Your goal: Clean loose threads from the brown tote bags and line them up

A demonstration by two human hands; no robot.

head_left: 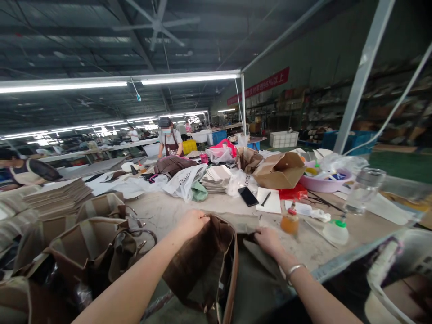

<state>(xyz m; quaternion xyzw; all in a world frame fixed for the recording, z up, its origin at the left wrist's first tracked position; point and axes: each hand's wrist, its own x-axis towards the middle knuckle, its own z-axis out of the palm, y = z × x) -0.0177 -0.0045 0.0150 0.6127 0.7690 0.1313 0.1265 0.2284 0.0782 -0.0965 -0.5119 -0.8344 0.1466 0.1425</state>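
Note:
A brown, open-topped bag (197, 265) leans on the front of the table, its dark inside facing me. My left hand (193, 223) is closed on the bag's top rim, thumb and fingers pinching the edge. To the right of the bag, my right hand (270, 241) has its fingers closed on the edge of a grey-brown sheet-like piece (258, 254). Whether that piece belongs to the bag I cannot tell. Several similar half-made bags (91, 240) stand at the left, some with handles.
Beyond my hands lie a black phone (248, 196), a pen (266, 199) on white paper, and an amber glue bottle (289, 222). A green-capped squeeze bottle (336, 231) and clear jar (364, 191) stand right. Stacked panels (56, 198) are left; a person (171, 141) works opposite.

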